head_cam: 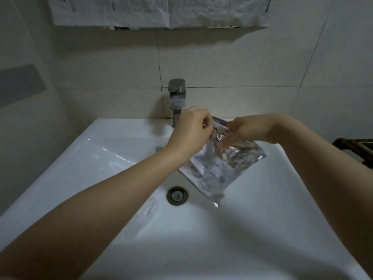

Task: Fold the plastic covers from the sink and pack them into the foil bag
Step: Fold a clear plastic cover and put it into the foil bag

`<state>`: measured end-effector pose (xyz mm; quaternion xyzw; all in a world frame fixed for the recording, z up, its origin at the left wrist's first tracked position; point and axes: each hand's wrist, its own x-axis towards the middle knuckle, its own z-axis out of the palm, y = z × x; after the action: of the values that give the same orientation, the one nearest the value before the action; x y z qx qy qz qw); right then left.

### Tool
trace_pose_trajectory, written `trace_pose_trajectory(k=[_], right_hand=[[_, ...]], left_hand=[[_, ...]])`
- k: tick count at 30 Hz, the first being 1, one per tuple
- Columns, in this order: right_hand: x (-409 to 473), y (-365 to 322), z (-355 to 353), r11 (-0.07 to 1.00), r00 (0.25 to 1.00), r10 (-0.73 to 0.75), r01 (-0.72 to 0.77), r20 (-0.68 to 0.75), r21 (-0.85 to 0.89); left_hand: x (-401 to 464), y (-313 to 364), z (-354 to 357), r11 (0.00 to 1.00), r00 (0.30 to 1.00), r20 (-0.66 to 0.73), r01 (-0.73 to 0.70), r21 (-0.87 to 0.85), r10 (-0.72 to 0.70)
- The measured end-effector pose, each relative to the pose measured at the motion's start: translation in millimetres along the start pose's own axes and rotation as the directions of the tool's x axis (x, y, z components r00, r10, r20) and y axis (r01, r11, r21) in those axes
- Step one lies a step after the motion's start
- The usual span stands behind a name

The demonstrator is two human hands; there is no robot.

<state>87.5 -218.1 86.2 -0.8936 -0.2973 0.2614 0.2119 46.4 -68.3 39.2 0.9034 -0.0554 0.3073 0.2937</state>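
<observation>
A shiny foil bag (222,168) with blue print hangs tilted over the white sink (262,199), its lower corner near the basin wall. My left hand (193,130) pinches the bag's top edge from the left. My right hand (250,128) grips the top from the right, fingers curled into the mouth with clear crumpled plastic (217,131) between the two hands. Whether that plastic is a cover going in or the bag's own lip is unclear. A transparent plastic cover (109,158) lies flat in the basin's left side.
A grey metal faucet (177,98) stands just behind my left hand. The drain (177,195) sits below the bag. Tiled wall rises behind, with papers (153,11) fixed up top. A dark object (355,147) sits at the right edge.
</observation>
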Motion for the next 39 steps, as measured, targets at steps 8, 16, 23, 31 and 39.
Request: trace_pose_trajectory(k=[8, 16, 23, 31, 39], right_hand=[[4, 19, -21, 0.971, 0.881, -0.218, 0.154, -0.419, -0.182], [16, 46, -38, 0.936, 0.67, -0.087, 0.308, -0.737, 0.168], [32, 43, -44, 0.983, 0.512, -0.049, 0.175, -0.858, 0.048], [53, 20, -52, 0.939, 0.619, -0.343, 0.256, -0.707, -0.231], [102, -12, -95, 0.961, 0.461, -0.262, 0.203, -0.848, -0.187]], left_hand=[[-9, -7, 1, 0.961, 0.996, -0.001, 0.09, -0.262, -0.094], [-19, -25, 24, 0.862, 0.859, 0.322, 0.471, -0.188, -0.399], [-4, -17, 50, 0.666, 0.824, 0.413, 0.56, -0.492, -0.387], [23, -20, 67, 0.735, 0.903, 0.219, 0.429, -0.525, -0.37], [53, -35, 72, 0.906, 0.922, 0.147, 0.381, -0.187, -0.357]])
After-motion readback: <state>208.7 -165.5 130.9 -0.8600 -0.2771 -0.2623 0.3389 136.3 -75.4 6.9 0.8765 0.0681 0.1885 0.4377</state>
